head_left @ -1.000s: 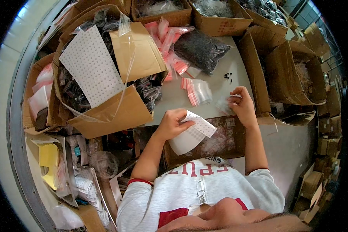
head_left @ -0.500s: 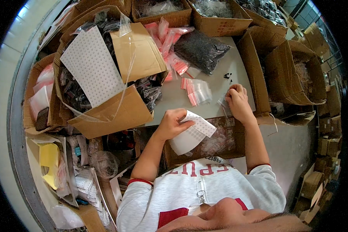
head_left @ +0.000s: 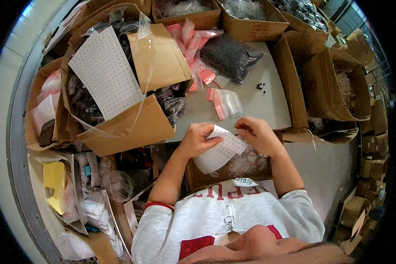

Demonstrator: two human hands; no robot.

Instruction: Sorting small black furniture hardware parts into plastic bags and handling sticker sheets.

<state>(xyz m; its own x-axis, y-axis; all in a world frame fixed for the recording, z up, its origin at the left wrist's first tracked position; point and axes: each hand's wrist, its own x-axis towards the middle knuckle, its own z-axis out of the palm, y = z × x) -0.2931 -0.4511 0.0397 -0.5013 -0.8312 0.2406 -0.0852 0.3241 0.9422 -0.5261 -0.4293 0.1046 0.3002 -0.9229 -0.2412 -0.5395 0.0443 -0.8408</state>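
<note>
Cardboard boxes (head_left: 330,75) crowd a pale grey table (head_left: 259,105), and both hands meet over its near edge. Curled around the curved white sheet of small labels (head_left: 220,152), the left hand (head_left: 198,138) grips its left side, while the right hand (head_left: 255,134) has its fingers bent together at the sheet's upper right corner, touching it. Just beyond the right hand lies a small stack of clear zip bags (head_left: 226,103) with red strips, and farther off a dark bag of parts (head_left: 229,57); to the far left of the left hand, another dotted white sheet (head_left: 105,72) rests in an open box.
</note>
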